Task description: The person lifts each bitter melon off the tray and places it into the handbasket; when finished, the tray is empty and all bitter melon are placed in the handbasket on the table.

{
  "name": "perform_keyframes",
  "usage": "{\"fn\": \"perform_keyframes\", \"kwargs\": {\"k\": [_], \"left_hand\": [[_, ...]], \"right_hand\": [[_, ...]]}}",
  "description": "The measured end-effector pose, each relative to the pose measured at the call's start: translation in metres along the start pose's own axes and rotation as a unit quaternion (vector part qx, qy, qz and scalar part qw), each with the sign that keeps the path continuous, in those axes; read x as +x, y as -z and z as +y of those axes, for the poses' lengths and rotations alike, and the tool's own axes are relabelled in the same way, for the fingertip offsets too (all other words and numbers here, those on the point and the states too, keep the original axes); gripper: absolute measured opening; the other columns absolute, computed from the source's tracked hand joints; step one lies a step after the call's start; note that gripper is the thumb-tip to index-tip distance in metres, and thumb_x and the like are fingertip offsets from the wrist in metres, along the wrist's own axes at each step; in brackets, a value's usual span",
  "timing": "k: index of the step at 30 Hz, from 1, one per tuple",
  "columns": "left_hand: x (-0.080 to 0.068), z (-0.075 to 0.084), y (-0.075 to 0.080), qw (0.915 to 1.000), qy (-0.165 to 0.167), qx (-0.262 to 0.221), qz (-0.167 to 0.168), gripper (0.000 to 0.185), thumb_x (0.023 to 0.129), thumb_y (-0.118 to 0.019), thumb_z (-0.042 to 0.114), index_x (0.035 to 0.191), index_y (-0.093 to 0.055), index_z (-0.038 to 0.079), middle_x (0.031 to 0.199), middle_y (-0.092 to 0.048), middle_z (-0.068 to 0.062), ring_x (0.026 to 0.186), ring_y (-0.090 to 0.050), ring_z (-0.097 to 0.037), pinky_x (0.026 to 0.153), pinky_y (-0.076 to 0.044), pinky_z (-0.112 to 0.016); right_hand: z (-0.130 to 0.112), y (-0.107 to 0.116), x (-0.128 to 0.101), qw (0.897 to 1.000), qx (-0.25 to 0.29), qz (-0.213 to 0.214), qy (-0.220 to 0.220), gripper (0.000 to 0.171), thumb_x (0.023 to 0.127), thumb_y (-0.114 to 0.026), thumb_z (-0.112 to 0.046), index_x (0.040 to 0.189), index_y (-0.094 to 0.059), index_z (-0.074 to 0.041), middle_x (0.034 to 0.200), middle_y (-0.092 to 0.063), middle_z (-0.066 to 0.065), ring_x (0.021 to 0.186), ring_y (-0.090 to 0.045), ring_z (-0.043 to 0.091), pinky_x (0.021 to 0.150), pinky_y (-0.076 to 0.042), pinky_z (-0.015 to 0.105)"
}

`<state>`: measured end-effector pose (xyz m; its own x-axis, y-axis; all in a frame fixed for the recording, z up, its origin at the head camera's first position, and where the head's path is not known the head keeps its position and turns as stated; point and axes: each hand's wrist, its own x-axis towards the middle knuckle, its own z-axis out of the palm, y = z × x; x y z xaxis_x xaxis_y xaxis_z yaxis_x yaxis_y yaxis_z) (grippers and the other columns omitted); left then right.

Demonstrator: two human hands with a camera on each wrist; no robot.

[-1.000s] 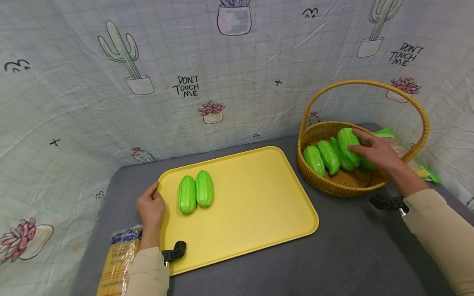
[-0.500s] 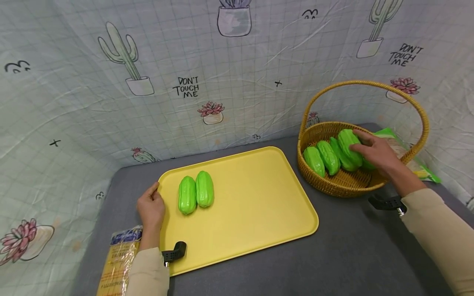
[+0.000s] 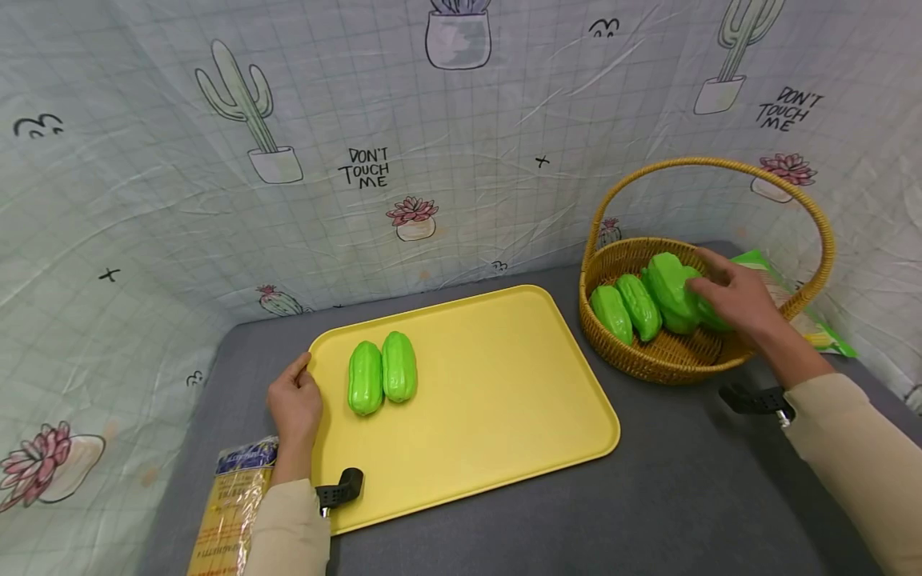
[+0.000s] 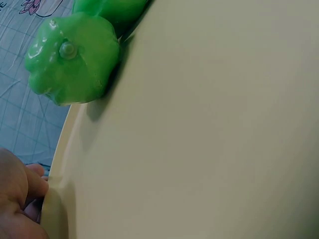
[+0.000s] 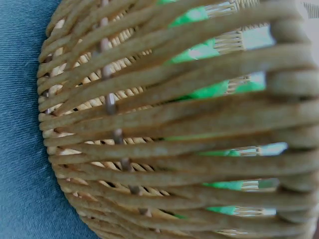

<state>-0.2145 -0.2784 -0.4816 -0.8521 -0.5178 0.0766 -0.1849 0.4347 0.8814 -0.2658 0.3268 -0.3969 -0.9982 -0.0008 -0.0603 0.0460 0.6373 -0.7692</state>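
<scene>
A yellow tray (image 3: 504,384) lies on the table, with two glossy, ridged green gourds (image 3: 365,380) side by side near its left end. My left hand (image 3: 295,404) pinches the tray's left rim; in the left wrist view its curled fingers (image 4: 35,184) meet that rim below one gourd (image 4: 75,59). At the right stands a wicker basket (image 3: 648,370) with a tall handle and several similar gourds (image 3: 638,306) inside. My right hand (image 3: 738,296) reaches into it, thumb and index finger spread beside a gourd (image 3: 666,288) that leans left against its neighbour. Basket weave hides this hand in the right wrist view.
A packet of spaghetti (image 3: 234,512) lies left of the tray, beside my left forearm. Behind the basket is a green-edged bag (image 3: 814,328). The basket handle (image 3: 691,162) arches above my right hand. A patterned cloth (image 3: 461,160) hangs along the back of the grey table (image 3: 576,512).
The gourd that my right hand held in the basket has tipped left and slightly down, out of its fingers. The right hand stays nearly in place. My left hand and the tray have not moved.
</scene>
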Motion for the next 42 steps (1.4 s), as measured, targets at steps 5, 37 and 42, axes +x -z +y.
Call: {"fn": "perform_keyframes", "kwargs": {"k": [5, 37, 42], "left_hand": [[0.0, 0.0, 0.0, 1.0, -0.002, 0.004, 0.002, 0.043, 0.107, -0.036, 0.003, 0.145, -0.056, 0.001, 0.151, -0.052, -0.023, 0.144, -0.045, -0.04, 0.115, -0.043, -0.054], [0.0, -0.001, 0.0, 1.0, 0.006, -0.003, -0.004, 0.043, 0.108, -0.035, 0.005, 0.147, -0.055, 0.002, 0.153, -0.05, -0.022, 0.146, -0.043, -0.04, 0.116, -0.043, -0.053], [0.001, -0.002, 0.001, 0.9999, 0.01, -0.004, -0.006, 0.043, 0.109, -0.035, 0.005, 0.147, -0.055, 0.002, 0.154, -0.05, -0.022, 0.147, -0.042, -0.039, 0.116, -0.043, -0.053]], "right_hand": [[-0.001, -0.001, -0.006, 1.0, -0.006, 0.017, 0.023, 0.076, 0.107, -0.045, -0.047, 0.166, -0.01, -0.014, 0.169, -0.011, 0.027, 0.148, -0.019, 0.06, 0.111, -0.028, 0.076], [-0.037, -0.03, -0.045, 0.991, -0.017, 0.046, 0.122, 0.064, 0.108, -0.05, -0.033, 0.164, -0.024, -0.018, 0.166, -0.029, 0.021, 0.139, -0.042, 0.055, 0.102, -0.054, 0.033], [-0.044, -0.038, -0.045, 0.991, -0.015, 0.038, 0.126, 0.064, 0.108, -0.049, -0.033, 0.164, -0.023, -0.018, 0.164, -0.031, 0.025, 0.139, -0.042, 0.055, 0.104, -0.052, 0.047]]}}
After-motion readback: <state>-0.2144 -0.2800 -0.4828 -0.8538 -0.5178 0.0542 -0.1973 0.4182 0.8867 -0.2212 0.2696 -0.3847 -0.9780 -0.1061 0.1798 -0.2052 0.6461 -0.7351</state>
